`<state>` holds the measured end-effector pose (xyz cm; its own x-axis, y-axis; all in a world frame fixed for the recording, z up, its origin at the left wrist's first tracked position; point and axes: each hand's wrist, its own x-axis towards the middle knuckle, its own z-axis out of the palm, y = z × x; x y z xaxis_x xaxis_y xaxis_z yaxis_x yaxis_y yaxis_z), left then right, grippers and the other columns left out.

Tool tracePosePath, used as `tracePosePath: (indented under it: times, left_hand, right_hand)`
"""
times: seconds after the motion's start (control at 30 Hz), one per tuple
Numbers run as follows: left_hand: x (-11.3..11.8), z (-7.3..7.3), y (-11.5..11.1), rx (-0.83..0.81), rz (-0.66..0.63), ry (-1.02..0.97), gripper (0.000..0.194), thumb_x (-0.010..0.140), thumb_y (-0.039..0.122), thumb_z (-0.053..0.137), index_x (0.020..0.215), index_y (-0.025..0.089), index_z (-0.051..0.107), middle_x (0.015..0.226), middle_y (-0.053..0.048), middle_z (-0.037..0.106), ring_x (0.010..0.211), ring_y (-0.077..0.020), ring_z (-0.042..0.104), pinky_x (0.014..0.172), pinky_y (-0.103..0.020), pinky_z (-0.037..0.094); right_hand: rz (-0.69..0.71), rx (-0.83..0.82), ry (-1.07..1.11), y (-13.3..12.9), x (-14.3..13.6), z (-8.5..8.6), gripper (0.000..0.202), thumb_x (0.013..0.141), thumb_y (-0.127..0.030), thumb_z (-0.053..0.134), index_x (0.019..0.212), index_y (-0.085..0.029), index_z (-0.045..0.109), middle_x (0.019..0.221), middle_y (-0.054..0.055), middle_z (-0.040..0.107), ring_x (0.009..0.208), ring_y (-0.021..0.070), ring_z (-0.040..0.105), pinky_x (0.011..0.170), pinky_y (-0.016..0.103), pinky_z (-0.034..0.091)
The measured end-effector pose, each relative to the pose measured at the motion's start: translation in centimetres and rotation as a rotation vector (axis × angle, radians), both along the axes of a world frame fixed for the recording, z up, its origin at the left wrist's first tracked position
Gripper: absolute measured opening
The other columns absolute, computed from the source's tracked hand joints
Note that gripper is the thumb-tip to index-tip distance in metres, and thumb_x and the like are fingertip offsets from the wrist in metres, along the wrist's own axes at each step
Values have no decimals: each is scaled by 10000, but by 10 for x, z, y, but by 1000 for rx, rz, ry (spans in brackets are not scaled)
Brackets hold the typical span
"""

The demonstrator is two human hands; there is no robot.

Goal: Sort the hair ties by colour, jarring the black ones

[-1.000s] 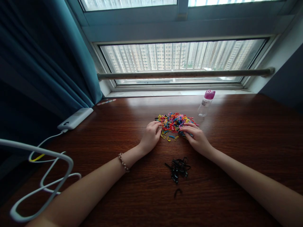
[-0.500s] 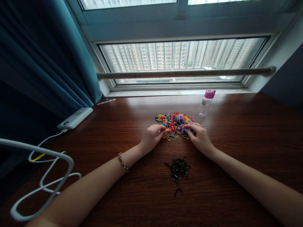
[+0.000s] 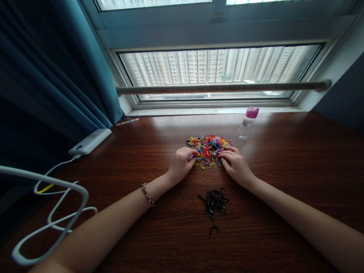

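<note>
A heap of small colourful bands lies on the brown wooden table. At the heap's left edge is my left hand, thumb and fingertips pressed together; what is between them is too small to make out. My right hand touches the heap's right side, its fingers apart and bent over the bands. Nearer to me lies a smaller pile of black bands, and one loose black band sits in front of it.
A clear bottle with a pink cap stands behind the heap, to the right. On the left are a white power bank, a white cable and a blue curtain. A window with a horizontal rail is behind the table.
My right hand has shifted slightly left and toward me at the heap's edge. My left hand has moved a little to the left, with its fingers still together.
</note>
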<state>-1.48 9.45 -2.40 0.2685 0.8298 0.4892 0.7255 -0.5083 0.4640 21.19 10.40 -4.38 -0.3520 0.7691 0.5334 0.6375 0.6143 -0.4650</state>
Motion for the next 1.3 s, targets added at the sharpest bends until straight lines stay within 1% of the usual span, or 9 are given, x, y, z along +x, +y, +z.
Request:
tracePosePath:
  times: [0.2, 0.63, 0.7, 0.8, 0.97, 1.07, 1.17, 1.23, 1.3]
  left_hand:
    - [0, -2, 0, -22, 30, -62, 219, 756, 149, 577, 970, 193, 601, 834, -31, 663, 833, -183, 600, 799, -344, 471]
    - [-2, -2, 0, 29, -100, -116, 143, 818, 227, 521, 900, 181, 629, 855, -68, 662, 824, -177, 597, 810, -345, 468]
    - [-1, -1, -2, 35, -163, -121, 149, 833, 228, 500, 901, 184, 624, 837, -64, 669, 815, -168, 602, 840, -351, 455]
    - [3, 3, -9, 56, -328, -87, 160, 851, 226, 466, 896, 184, 615, 842, -60, 677, 830, -152, 609, 901, -359, 424]
    - [14, 15, -32, 54, -642, 136, 201, 858, 182, 426, 940, 213, 606, 901, -38, 681, 931, -131, 596, 1010, -344, 334]
    - [17, 23, -41, 43, -749, 239, 175, 847, 239, 457, 904, 240, 623, 896, -25, 687, 973, -145, 586, 1046, -352, 292]
    - [13, 24, -36, 50, -667, 227, 159, 823, 302, 498, 873, 240, 635, 896, -33, 686, 979, -168, 581, 1035, -372, 306]
    - [9, 20, -27, 88, -507, 154, 156, 824, 280, 495, 873, 224, 632, 896, -41, 681, 968, -173, 576, 1000, -379, 342]
    - [5, 13, -16, 128, -338, 73, 142, 827, 248, 491, 862, 210, 624, 892, -44, 676, 949, -169, 572, 951, -368, 381]
  right_hand:
    - [1, 29, 45, -1, 0, 4, 196, 795, -130, 478, 855, -186, 657, 924, 59, 658, 1014, 235, 496, 935, 421, 374]
    - [-44, 14, 189, -6, -1, 14, 213, 795, -136, 475, 889, -200, 656, 894, 61, 661, 908, 228, 560, 861, 404, 431]
    - [-45, -9, 248, -6, 0, 15, 211, 795, -147, 478, 881, -207, 661, 894, 54, 664, 894, 221, 574, 855, 392, 440]
    - [-63, -55, 312, -7, 1, 17, 218, 785, -145, 480, 871, -217, 667, 905, 42, 661, 881, 207, 586, 835, 360, 450]
    - [-95, -97, 374, -7, 3, 19, 219, 775, -139, 476, 834, -214, 673, 898, 37, 649, 856, 193, 592, 800, 324, 454]
    - [-73, -89, 413, -9, 2, 21, 207, 776, -147, 475, 811, -211, 668, 867, 38, 645, 841, 195, 589, 794, 328, 455]
    - [-34, -63, 441, -16, -1, 26, 176, 774, -151, 487, 785, -207, 654, 827, 41, 637, 830, 201, 579, 794, 343, 457]
    - [23, -46, 432, -24, -4, 31, 159, 766, -141, 496, 767, -204, 641, 797, 43, 630, 816, 203, 573, 786, 354, 459]
    - [159, -50, 384, -33, -8, 36, 151, 759, -128, 500, 756, -203, 630, 764, 42, 627, 796, 201, 567, 758, 352, 469]
